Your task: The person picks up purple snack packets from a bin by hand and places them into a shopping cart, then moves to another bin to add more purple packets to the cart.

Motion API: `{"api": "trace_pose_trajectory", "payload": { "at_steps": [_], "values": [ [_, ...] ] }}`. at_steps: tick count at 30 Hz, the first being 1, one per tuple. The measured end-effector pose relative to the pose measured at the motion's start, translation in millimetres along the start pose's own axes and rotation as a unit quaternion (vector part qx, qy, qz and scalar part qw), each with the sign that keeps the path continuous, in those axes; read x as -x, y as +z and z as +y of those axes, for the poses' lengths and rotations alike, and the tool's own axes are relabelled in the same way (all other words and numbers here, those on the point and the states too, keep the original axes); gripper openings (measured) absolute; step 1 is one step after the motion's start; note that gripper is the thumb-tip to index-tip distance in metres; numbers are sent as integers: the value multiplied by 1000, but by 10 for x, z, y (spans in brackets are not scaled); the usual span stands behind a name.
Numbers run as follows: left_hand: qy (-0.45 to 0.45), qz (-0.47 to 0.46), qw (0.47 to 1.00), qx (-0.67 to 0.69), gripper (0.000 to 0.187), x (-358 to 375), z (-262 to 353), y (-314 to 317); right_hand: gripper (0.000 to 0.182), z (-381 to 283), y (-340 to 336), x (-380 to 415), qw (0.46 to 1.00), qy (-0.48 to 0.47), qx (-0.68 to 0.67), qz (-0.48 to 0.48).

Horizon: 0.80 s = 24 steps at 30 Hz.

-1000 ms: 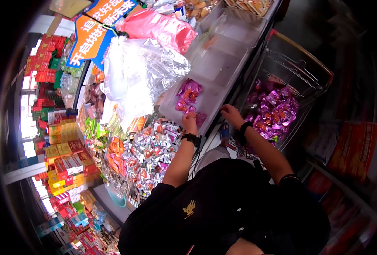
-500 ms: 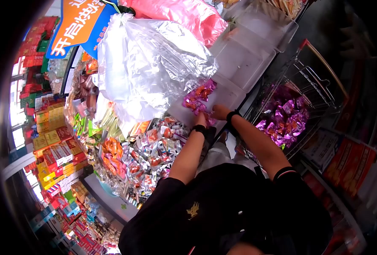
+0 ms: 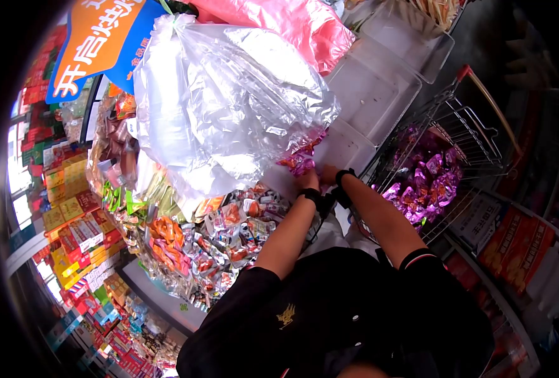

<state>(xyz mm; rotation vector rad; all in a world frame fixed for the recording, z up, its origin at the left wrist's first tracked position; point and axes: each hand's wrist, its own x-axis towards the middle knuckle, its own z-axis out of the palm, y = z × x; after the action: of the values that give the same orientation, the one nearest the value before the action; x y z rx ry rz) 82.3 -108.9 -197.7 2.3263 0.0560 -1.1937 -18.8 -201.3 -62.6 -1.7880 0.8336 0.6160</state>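
Note:
Shiny purple-wrapped packets (image 3: 299,164) lie in a whitish plastic bin (image 3: 350,146), partly under the lower edge of a big clear plastic bag (image 3: 229,107). My left hand (image 3: 308,181), with a black band at the wrist, is closed on the nearest packets; its fingertips are mostly hidden. Close beside it on the right, my right hand (image 3: 328,174) points in toward the same packets, also with a black wristband. Its fingers are too small and covered to read. More purple packets (image 3: 427,179) fill part of a wire shopping cart (image 3: 474,135) to my right.
Heaped small wrapped snacks (image 3: 229,233) spread left of my arms. Bare plastic bins (image 3: 374,88) continue beyond my hands. A pink bag (image 3: 285,28) and a blue-orange sign (image 3: 103,44) stand at the back. Boxed goods (image 3: 71,214) line the far left.
My hands have drawn closer together at the packets. Less of the purple packets shows beyond the clear bag's edge. The whole view has shifted slightly.

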Motion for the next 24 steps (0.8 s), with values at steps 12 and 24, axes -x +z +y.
{"api": "trace_pose_trajectory", "payload": {
  "at_steps": [12, 24],
  "values": [
    [25, -180, 969, 169, 44, 987, 651, -489, 40, 72, -134, 562, 964, -126, -194, 134],
    [111, -484, 868, 33, 24, 2582, 410, -259, 33, 1053, 701, 2554, 686, -38, -630, 362]
  ]
}}
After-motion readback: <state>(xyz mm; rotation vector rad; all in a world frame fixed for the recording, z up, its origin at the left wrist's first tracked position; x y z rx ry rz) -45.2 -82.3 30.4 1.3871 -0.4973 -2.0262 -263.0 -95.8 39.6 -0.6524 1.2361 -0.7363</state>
